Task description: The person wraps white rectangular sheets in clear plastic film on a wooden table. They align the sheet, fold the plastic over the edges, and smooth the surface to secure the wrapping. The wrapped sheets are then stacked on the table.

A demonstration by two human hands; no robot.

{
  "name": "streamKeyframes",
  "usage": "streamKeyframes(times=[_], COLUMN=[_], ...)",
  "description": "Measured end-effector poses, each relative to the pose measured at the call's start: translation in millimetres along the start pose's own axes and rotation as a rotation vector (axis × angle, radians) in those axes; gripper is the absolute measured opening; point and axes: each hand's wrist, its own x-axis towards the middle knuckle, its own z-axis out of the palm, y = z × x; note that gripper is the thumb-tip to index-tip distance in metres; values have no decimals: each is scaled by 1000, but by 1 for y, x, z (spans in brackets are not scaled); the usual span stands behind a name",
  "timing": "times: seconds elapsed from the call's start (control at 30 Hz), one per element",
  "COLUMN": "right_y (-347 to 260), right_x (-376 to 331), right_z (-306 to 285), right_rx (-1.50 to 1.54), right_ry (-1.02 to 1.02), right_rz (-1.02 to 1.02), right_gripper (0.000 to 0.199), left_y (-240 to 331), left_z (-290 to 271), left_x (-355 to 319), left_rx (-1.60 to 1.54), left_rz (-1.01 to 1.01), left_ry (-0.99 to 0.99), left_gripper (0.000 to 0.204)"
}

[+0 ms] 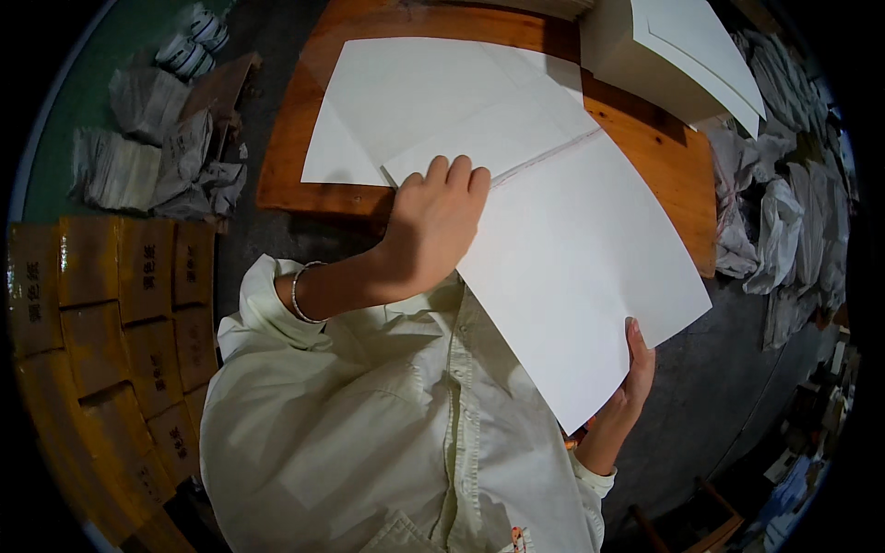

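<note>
A large white sheet of paper point(572, 249) is folded, its upper half lying on a wooden table point(664, 157) and its lower half hanging off the near edge toward me. My left hand point(433, 221) presses flat on the sheet near the crease at the table's edge; a thin bracelet is on that wrist. My right hand point(636, 369) holds the lower right corner of the hanging half from underneath, only the thumb and palm edge showing. Another white sheet point(396, 101) lies flat beneath, farther back on the table.
A tall stack of white paper point(682, 55) stands at the table's far right corner. Yellow-brown wrapped packs point(101, 295) are piled at my left. Bundles wrapped in newspaper point(157, 138) lie on the floor at the far left, and crumpled wrapping point(784, 221) at the right.
</note>
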Motion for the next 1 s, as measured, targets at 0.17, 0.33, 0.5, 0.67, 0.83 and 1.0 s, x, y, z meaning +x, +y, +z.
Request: streamKeyframes(times=[0.17,0.33,0.5,0.67,0.83,1.0], right_y=[0,0,0,-1,-3,-6], right_x=[-2,-1,-2,-5,-7,-3], right_z=[-5,0,1,4,0,1], right_rx=[-23,13,-16,-41,-92,-54], right_ry=[41,-8,-44,-63,-74,-71], right_rz=[-3,2,-27,-25,-82,18], right_gripper=[48,50,49,51,54,56], left_y=[-8,-6,-11,12,17,28], left_z=[6,2,5,15,30,23], left_x=[-18,-22,-9,44,85,84], left_rx=[41,-144,-114,-127,-159,-259], left_rz=[22,108,73,22,131,192], left_ry=[-45,-59,9,44,5,5], left_gripper=[15,10,8,9,6,7])
